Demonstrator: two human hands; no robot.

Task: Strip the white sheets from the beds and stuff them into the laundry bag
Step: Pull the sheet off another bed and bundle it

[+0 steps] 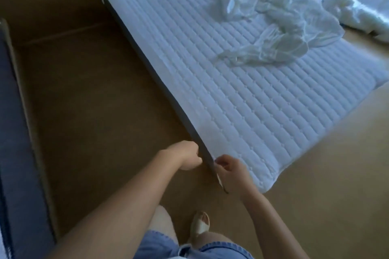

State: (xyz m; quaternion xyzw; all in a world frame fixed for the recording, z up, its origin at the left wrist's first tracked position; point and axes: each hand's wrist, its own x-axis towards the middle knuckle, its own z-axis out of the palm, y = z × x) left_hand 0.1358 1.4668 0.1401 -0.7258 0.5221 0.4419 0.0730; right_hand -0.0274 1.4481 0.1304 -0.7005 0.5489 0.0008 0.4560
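Observation:
A white quilted mattress pad (221, 82) covers the bed that runs from the near corner to the far left. On its far part lies a crumpled translucent white bag (273, 33). My left hand (185, 157) is curled on the dark side edge of the mattress (160, 82) near the corner. My right hand (231, 172) pinches the white pad's edge at that same corner. A heap of white bedding (357, 8) lies at the far right, on a second bed or the floor; I cannot tell which.
Brown carpet (84, 101) spreads left of the bed and at the right foreground. A dark blue piece of furniture (14, 153) runs along the left edge. My leg and a light sandal (200, 225) stand near the bed corner.

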